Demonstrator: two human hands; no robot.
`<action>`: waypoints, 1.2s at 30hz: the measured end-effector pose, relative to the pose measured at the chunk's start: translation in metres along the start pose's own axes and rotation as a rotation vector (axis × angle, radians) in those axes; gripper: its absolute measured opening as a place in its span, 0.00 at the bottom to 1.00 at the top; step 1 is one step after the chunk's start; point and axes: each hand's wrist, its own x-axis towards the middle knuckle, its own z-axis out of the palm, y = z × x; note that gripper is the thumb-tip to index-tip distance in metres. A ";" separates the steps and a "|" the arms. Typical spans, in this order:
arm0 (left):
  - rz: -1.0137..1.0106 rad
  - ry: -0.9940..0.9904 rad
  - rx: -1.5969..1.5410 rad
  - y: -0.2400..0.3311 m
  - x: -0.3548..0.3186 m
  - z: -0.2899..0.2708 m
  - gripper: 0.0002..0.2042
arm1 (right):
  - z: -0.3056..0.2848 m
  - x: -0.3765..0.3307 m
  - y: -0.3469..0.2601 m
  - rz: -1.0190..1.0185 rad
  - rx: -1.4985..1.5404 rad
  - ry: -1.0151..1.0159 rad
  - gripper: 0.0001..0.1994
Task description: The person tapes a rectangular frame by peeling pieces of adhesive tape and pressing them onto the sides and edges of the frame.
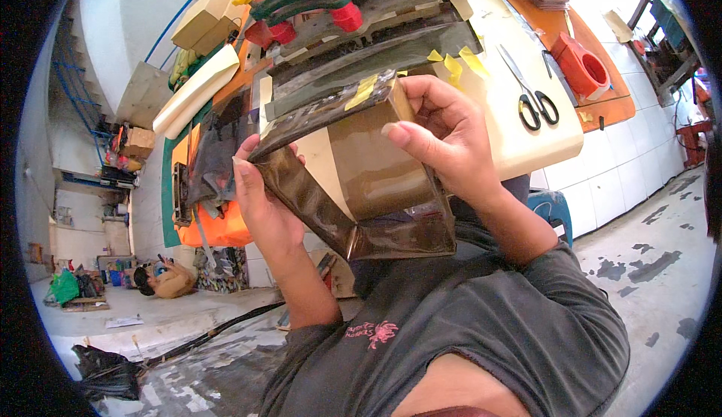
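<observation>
Head view: you have the brown see-through plastic box (383,165) up in front of your chest, tilted, open side toward you. Your left hand (267,210) pinches its left corner, thumb on the near side, fingertips behind. Your right hand (455,139) is half curled at the upper right corner, fingers against the edge; can't tell if the thumb presses. Yellow tape strip (362,92) on the box's top side. Scissors (531,87) lie on the cream sheet (526,150), near a red ring-shaped holder (579,63).
</observation>
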 end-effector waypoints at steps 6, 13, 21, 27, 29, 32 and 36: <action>-0.106 -0.086 0.053 -0.003 0.008 -0.011 0.30 | -0.005 0.004 -0.006 0.193 0.070 0.000 0.17; -0.193 -0.036 0.111 -0.006 0.012 -0.004 0.29 | -0.008 0.006 -0.009 0.260 0.007 0.043 0.17; -0.119 -0.066 0.120 -0.002 0.022 0.006 0.29 | -0.013 0.021 -0.016 0.230 0.000 0.065 0.16; 0.118 -0.125 0.086 0.005 0.034 0.029 0.27 | -0.019 0.044 -0.026 -0.001 -0.156 -0.039 0.21; 0.171 -0.117 0.047 0.000 0.036 0.037 0.25 | -0.036 0.049 -0.028 0.027 -0.080 -0.107 0.22; 0.263 -0.112 0.006 -0.009 0.040 0.040 0.25 | -0.043 0.048 -0.027 -0.063 -0.165 -0.128 0.26; 0.339 -0.097 0.029 -0.026 0.043 0.030 0.26 | -0.053 0.043 -0.024 -0.093 -0.236 -0.176 0.30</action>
